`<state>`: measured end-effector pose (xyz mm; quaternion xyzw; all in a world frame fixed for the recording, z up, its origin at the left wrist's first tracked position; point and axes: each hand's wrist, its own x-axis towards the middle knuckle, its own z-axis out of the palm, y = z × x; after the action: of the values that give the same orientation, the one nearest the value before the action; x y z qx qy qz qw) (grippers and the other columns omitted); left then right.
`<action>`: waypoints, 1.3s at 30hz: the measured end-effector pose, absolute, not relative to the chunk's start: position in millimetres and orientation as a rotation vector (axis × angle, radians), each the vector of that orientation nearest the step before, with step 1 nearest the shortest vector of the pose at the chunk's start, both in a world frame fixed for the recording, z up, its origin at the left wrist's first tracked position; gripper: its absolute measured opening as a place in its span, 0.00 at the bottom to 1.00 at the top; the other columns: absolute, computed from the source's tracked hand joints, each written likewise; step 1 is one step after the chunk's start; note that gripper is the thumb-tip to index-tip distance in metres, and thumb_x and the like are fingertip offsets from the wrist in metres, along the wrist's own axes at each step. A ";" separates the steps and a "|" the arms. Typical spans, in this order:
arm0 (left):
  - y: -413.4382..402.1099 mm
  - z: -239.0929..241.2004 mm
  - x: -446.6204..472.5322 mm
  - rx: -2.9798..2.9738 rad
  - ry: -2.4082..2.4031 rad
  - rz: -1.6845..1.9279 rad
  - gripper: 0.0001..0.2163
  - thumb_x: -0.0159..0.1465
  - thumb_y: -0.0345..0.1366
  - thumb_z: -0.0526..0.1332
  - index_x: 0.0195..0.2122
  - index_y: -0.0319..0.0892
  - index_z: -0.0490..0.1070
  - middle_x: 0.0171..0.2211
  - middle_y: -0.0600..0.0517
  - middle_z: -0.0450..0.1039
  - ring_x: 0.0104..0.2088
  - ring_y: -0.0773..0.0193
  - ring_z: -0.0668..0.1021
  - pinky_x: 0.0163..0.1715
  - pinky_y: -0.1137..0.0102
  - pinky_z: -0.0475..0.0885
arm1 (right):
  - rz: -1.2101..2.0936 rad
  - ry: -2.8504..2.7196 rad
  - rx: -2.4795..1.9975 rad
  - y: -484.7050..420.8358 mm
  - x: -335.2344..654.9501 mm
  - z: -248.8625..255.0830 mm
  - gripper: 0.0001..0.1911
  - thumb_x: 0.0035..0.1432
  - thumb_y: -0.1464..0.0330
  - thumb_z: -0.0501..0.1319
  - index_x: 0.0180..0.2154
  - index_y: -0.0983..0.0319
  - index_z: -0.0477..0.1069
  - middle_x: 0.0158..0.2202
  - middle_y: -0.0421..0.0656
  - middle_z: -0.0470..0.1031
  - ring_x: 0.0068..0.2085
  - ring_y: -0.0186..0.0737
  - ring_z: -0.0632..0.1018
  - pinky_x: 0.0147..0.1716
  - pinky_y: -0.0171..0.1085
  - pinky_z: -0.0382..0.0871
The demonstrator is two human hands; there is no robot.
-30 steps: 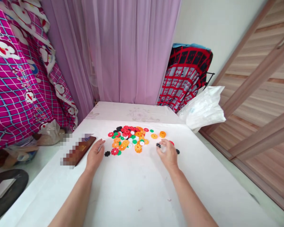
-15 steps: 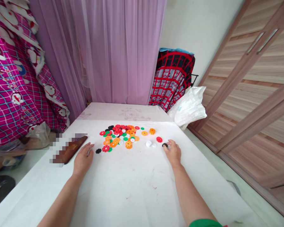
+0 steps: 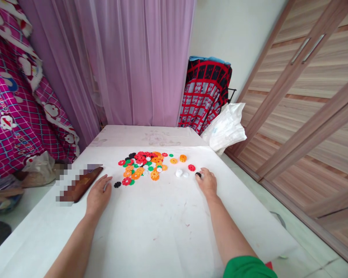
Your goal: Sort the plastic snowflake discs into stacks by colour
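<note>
A heap of small flower-shaped plastic discs (image 3: pixel 143 164) in red, orange, green, white and black lies on the white table (image 3: pixel 162 227). My left hand (image 3: pixel 98 192) rests flat on the table, fingers loosely spread, beside a lone black disc (image 3: pixel 117 184). My right hand (image 3: pixel 206 182) lies to the right of the heap with its fingertips closed on a black disc (image 3: pixel 198 175). Just left of it sit two white discs (image 3: pixel 181 173), a red disc (image 3: pixel 191 167) and an orange disc (image 3: pixel 183 158).
A dark brown flat object (image 3: pixel 82 184), partly blurred, lies left of my left hand. A white plastic bag (image 3: pixel 226 129) sits at the table's far right corner. Purple curtains hang behind; a wooden wardrobe (image 3: pixel 316 104) stands right, pink bedding left.
My right hand has shifted right, leaving two white discs on the table, and now pinches a black disc. The view has swung to the right. My left hand stays put.
</note>
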<state>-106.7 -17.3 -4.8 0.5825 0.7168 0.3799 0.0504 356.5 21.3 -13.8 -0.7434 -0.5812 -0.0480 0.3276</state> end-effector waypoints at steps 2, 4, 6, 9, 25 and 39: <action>-16.9 -5.9 -106.7 1.753 2.165 1.234 0.15 0.59 0.35 0.54 0.42 0.45 0.77 0.53 0.48 0.74 0.48 0.55 0.78 0.52 0.60 0.72 | -0.163 -1.516 -1.899 18.2 355.8 -12.6 0.15 0.52 0.66 0.57 0.43 0.61 0.70 0.41 0.45 0.78 0.42 0.46 0.72 0.45 0.42 0.63; -16.9 -6.6 -106.3 1.719 2.145 1.324 0.15 0.59 0.33 0.53 0.42 0.45 0.77 0.52 0.49 0.74 0.50 0.56 0.77 0.54 0.60 0.70 | -0.211 -1.512 -1.816 13.3 346.4 -11.7 0.13 0.54 0.67 0.55 0.41 0.62 0.71 0.39 0.47 0.78 0.41 0.46 0.72 0.45 0.43 0.63; -17.4 -6.7 -105.6 1.666 2.130 1.405 0.16 0.59 0.32 0.51 0.42 0.44 0.76 0.51 0.48 0.75 0.51 0.56 0.76 0.56 0.59 0.68 | -0.230 -1.555 -1.689 6.9 322.1 -10.3 0.12 0.55 0.69 0.52 0.38 0.61 0.72 0.37 0.47 0.77 0.40 0.46 0.72 0.45 0.43 0.64; -18.4 -6.9 -104.8 1.577 2.091 1.497 0.16 0.58 0.31 0.51 0.43 0.45 0.75 0.50 0.49 0.75 0.53 0.57 0.75 0.59 0.57 0.65 | -0.119 -1.810 -1.402 -4.3 256.1 -4.3 0.11 0.57 0.72 0.51 0.35 0.59 0.72 0.36 0.45 0.77 0.40 0.43 0.72 0.45 0.41 0.65; -17.8 -12.9 -108.9 1.587 2.047 1.507 0.15 0.61 0.34 0.51 0.44 0.42 0.74 0.51 0.45 0.75 0.53 0.58 0.75 0.57 0.59 0.67 | 0.238 -2.522 -1.118 8.1 46.4 26.9 0.07 0.61 0.63 0.59 0.37 0.55 0.75 0.42 0.38 0.78 0.52 0.43 0.66 0.48 0.44 0.53; -21.4 -3.6 -105.6 1.503 2.077 1.470 0.15 0.60 0.37 0.53 0.45 0.44 0.74 0.52 0.47 0.74 0.51 0.58 0.77 0.52 0.62 0.72 | 0.224 -2.442 -1.284 5.8 31.6 33.7 0.11 0.58 0.64 0.60 0.43 0.58 0.71 0.42 0.45 0.77 0.48 0.45 0.70 0.49 0.45 0.54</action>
<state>-105.6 -21.4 -3.6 0.5065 0.6997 0.4951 0.0931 31.6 5.8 33.7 -0.4558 -0.8668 0.0794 0.1857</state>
